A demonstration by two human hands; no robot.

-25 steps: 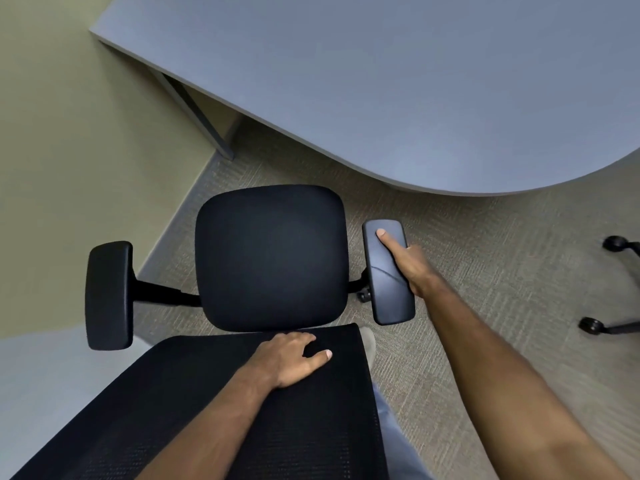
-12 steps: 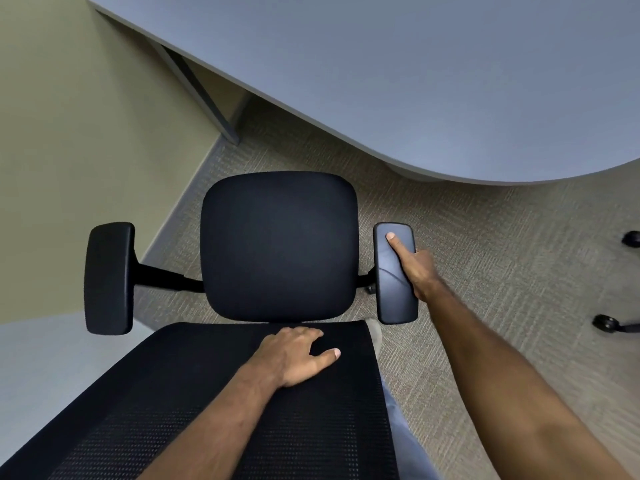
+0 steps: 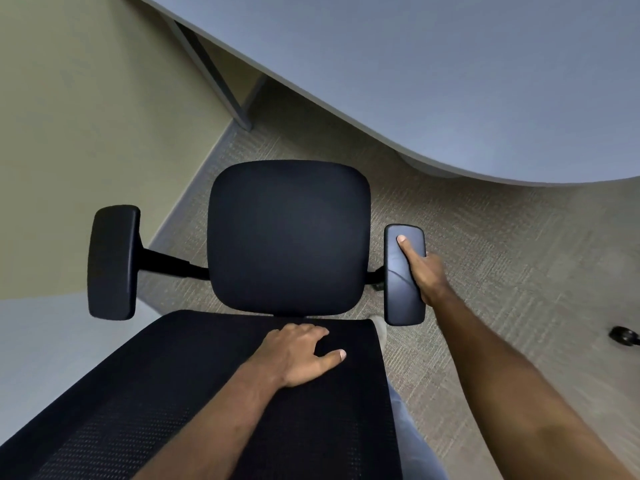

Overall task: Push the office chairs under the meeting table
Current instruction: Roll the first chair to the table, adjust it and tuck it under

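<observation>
A black office chair fills the lower middle of the view, its seat facing the grey-blue meeting table. A strip of carpet separates the seat's front edge from the table's curved edge. My left hand rests on top of the mesh backrest, fingers curled over its upper edge and thumb stretched out. My right hand grips the chair's right armrest, thumb flat along the pad and fingers wrapped round its outer side. The left armrest is free.
An olive wall runs close along the chair's left side, with a grey table leg near the corner. A black caster of another chair shows at the right edge. A pale grey surface lies at the lower left.
The chair has rolled forward and to the right toward the table and turned slightly. Both hands keep their hold. The other chair's casters have slid toward the right edge.
</observation>
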